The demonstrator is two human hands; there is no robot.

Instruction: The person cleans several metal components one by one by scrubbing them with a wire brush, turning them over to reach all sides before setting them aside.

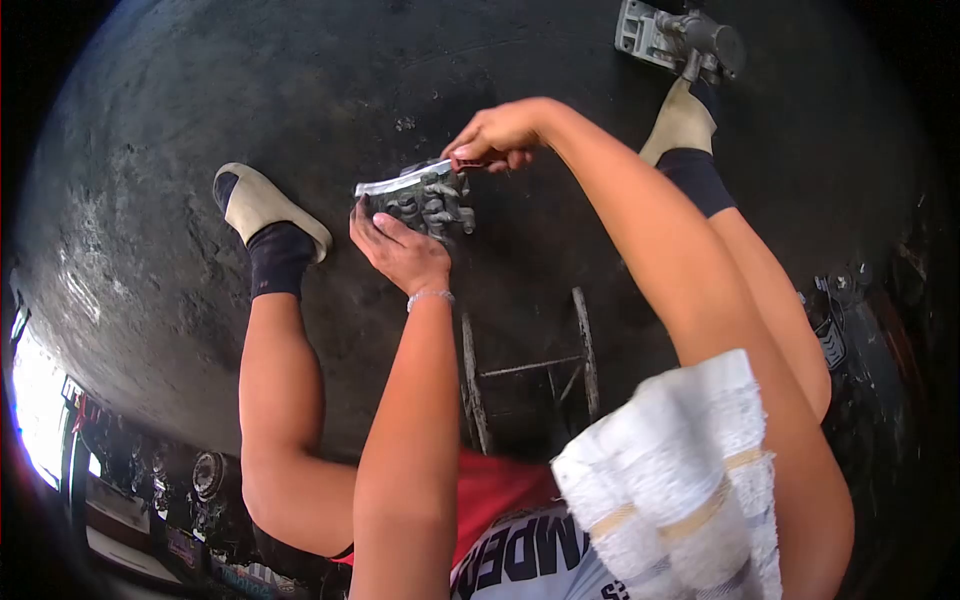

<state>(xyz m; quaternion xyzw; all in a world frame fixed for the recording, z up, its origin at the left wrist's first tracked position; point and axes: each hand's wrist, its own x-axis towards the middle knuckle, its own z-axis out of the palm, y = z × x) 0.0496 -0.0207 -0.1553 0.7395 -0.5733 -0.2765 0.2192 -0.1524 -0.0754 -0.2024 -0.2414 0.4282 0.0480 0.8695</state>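
My left hand (405,252), a beaded bracelet at its wrist, grips a grey cast metal part (430,207) with several rounded stubs from beneath and the left side. A bright, flat strip runs along the part's upper edge; whether it is the part's own face or a blade cannot be told. Closed fingers of my right hand (505,135) hold a small red-handled tool (466,164) at the upper right end of that strip. The tool's working end is not clearly visible.
Another metal assembly (675,40) lies on the dark, stained floor (300,90) beyond my right shoe (685,122). My left shoe (265,205) is at the left. Below the hands stands a worn metal frame (530,367). A white towel (670,470) hangs near my right arm.
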